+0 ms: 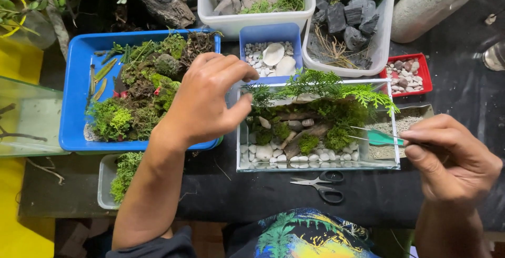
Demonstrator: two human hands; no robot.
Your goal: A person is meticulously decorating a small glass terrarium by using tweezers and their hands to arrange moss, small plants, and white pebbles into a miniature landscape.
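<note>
Holding a pair of green-handled tweezers (pixel 380 138), the right hand (pixel 453 158) pinches them between thumb and fingers at the right wall of the small glass tank (pixel 317 166). The two slim tips point left over the rim towards the moss clump (pixel 338 138) inside; whether anything sits between those tips is too fine to tell. The tank stands on the dark table (pixel 463 84) straight in front of the person, already dressed with white pebbles (pixel 294 157) along its front, pieces of driftwood (pixel 300 136) in the middle and feathery green fronds (pixel 336 90) arching across the back.

The left hand (pixel 208 100) hovers over the tank's left rim, fingers loosely curled and parted, holding nothing, close to the fronds at that corner.

To work well here, I judge the tips should go in low and slanted, under the fronds, not through them, so the foliage stays put, and the free hand can steady the glass or part the greenery.

Just in front of the tank lie black-handled scissors (pixel 322 180). Behind it sits a blue tub of shells and pebbles (pixel 271 58), to the left a blue tray of moss (pixel 79 105), to the right a red tray of stones (pixel 405 75).
</note>
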